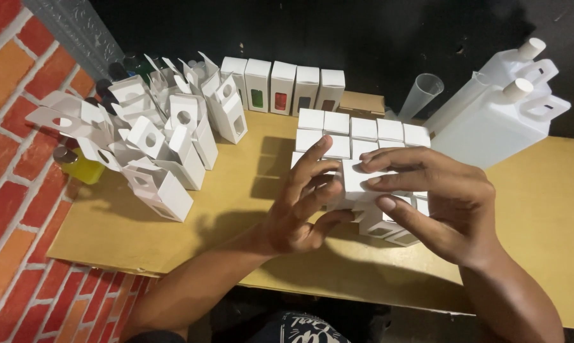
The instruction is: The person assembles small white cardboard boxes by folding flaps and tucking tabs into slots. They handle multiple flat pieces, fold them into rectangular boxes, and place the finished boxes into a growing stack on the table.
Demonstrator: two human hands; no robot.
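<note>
Both hands are wrapped around one small white cardboard box [357,181] right in the middle of the shot. The left hand [300,203] curls its fingers against the box's left side, and the right hand [439,203] lies over the top and right, thumb pressed in from below. So both are closed on that box, held just above a tight block of closed white boxes [363,130] packed in rows.

The desk [236,209] is a flat tan board, looks like plywood or thick card, with a plain front edge. At its back stands a row of upright white window boxes [280,86] showing coloured bottles through the cutouts. On the left is a messy heap of open white cartons with flaps up [166,140], and a small yellow-liquid bottle with a grey cap [80,166] sits at the far left edge.

Back right: two white plastic jugs with cream caps [497,108] and a clear plastic cup [423,92] leaning beside them.

The room has a painted brick wall [13,190] in red and orange on the left and a black backdrop [331,32] behind.
</note>
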